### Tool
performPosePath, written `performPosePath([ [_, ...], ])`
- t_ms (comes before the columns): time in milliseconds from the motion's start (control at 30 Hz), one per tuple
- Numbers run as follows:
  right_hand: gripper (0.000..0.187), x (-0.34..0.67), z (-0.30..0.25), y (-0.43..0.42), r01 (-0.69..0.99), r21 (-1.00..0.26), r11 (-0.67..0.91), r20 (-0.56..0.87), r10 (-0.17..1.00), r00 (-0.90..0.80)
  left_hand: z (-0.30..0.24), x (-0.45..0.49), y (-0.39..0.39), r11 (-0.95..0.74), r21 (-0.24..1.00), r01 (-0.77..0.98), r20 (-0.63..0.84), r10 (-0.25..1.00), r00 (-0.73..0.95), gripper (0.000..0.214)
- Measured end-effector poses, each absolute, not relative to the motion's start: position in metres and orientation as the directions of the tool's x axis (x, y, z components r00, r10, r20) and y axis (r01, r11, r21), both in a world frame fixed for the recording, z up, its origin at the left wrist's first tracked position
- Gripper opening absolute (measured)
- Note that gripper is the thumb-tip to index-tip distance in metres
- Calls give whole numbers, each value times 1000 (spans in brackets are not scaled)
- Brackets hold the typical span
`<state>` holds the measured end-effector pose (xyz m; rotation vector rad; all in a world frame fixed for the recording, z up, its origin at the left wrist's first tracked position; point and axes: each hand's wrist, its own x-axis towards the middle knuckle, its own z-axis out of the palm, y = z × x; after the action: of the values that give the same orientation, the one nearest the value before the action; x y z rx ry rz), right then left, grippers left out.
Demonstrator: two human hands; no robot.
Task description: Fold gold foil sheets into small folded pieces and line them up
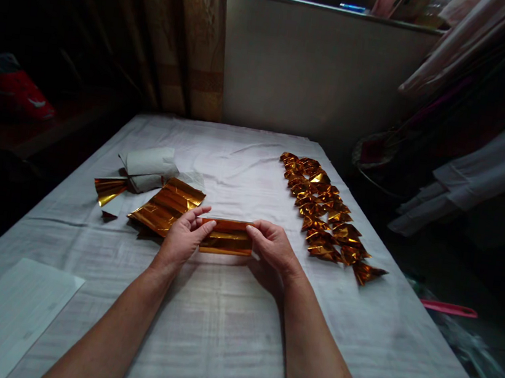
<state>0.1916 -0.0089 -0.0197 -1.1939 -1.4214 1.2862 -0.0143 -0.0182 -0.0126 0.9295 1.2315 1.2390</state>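
A strip of shiny gold foil paper [227,237] is stretched level between my two hands, just above the cloth. My left hand [185,233] pinches its left end between thumb and fingers, with some fingertips sticking out beyond. At the right end my right hand [273,244] grips the foil, thumb on the near side. Beside my left hand lies a stack of flat gold foil sheets [167,204]. Over on the right, several twisted gold foil pieces [323,214] lie in two rough rows.
White paper rolls or wraps [149,166] lie behind the foil stack, with a loose gold foil piece [110,190] next to them. A white sheet [7,318] lies near left on the cloth-covered table [213,345]. Hanging clothes [483,163] are at right, a curtain [188,38] behind.
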Motion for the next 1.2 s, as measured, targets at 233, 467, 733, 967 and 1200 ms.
performPosePath([
  [233, 42, 191, -19, -9, 129, -992, 10, -12, 985, -170, -12, -14, -18, 135, 975, -176, -157, 981, -113, 66],
  [467, 40, 191, -20, -10, 123, -992, 3, -16, 987, -160, -13, -14, -18, 125, 981, -147, -142, 983, -113, 63],
  [733, 42, 192, -22, -9, 128, -992, 6, -15, 987, -159, -14, -15, -17, 107, 987, -115, -122, 984, -128, 53],
  [967, 38, 192, -22, -10, 155, -988, 12, -15, 986, -167, -13, -15, -18, 110, 990, -92, -121, 985, -126, 48],
  [1200, 36, 191, -22, -10, 149, -989, 23, -5, 983, -186, -15, -15, -18, 104, 990, -94, -115, 986, -123, 45],
])
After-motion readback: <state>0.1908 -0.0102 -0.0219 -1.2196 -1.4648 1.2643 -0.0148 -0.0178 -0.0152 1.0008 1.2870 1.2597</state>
